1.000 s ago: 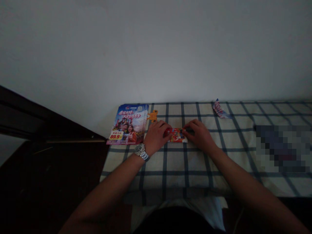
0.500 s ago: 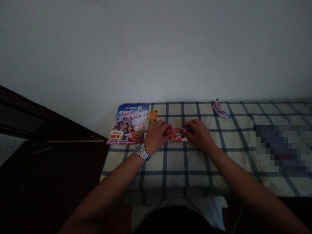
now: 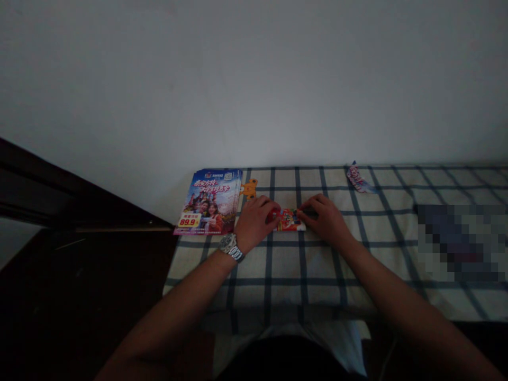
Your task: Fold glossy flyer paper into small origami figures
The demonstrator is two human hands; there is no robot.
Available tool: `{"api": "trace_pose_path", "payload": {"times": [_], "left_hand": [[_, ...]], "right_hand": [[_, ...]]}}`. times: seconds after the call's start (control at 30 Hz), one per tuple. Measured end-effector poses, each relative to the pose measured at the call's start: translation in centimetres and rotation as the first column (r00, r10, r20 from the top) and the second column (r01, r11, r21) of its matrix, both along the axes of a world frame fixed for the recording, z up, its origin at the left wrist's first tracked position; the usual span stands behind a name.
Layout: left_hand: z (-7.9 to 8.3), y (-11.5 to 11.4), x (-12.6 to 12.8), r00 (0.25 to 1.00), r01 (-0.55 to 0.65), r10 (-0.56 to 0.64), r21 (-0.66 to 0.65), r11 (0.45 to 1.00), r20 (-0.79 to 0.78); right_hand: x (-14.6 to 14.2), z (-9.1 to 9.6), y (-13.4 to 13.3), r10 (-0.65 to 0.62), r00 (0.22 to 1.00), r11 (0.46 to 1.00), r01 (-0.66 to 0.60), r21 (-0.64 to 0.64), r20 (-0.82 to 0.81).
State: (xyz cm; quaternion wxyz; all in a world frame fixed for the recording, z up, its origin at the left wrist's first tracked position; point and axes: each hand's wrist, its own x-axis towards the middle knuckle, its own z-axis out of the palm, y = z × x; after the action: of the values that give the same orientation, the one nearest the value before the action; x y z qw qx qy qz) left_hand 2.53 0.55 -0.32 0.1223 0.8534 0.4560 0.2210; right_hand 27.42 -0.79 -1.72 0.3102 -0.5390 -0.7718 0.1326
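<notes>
A pale wall (image 3: 254, 79) fills the far side of the dim room, a dark floor (image 3: 99, 296) showing at left, as a person works at a bench (image 3: 286, 264) spread with blue-checked cloth. Toward the right end lies a dark object (image 3: 456, 243), pixelated past recognition. At the opposite end a stack of leaflets (image 3: 208, 203) sits face up, its top sheet marked 89.9, and seems untouched by the work in hand. Between the two — nearer the stack — the left hand (image 3: 257, 219) and right hand (image 3: 323, 219) rest close together, fingers drawn in narrow, each closed on one end of the same small thing. Well apart from them, close to the wall, is a twisted pink-and-blue strip (image 3: 357, 179), perhaps a worked leaflet, though I cannot be sure. The thing in the fingers, a red printed piece (image 3: 289, 220), lies on the cloth in front of the person; it looks like paper folded small, which would put the job partway along, but how many folds are done or left I cannot tell. A metal watch (image 3: 230, 246) circles the left wrist. Smallest, an orange cartoon figure (image 3: 248, 188) shows just beside the leaflets — printed or loose, unclear. I can make out no container; the leaflets rest directly on the cloth.
</notes>
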Motion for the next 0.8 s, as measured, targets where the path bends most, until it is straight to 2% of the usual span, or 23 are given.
{"api": "trace_pose_path", "payload": {"times": [0.8], "left_hand": [[-0.17, 0.03, -0.09, 1.000, -0.006, 0.006, -0.005, 1.000, 0.020]], "right_hand": [[-0.01, 0.20, -0.04, -0.007, 1.000, 1.000, 0.007, -0.013, 0.007]]}}
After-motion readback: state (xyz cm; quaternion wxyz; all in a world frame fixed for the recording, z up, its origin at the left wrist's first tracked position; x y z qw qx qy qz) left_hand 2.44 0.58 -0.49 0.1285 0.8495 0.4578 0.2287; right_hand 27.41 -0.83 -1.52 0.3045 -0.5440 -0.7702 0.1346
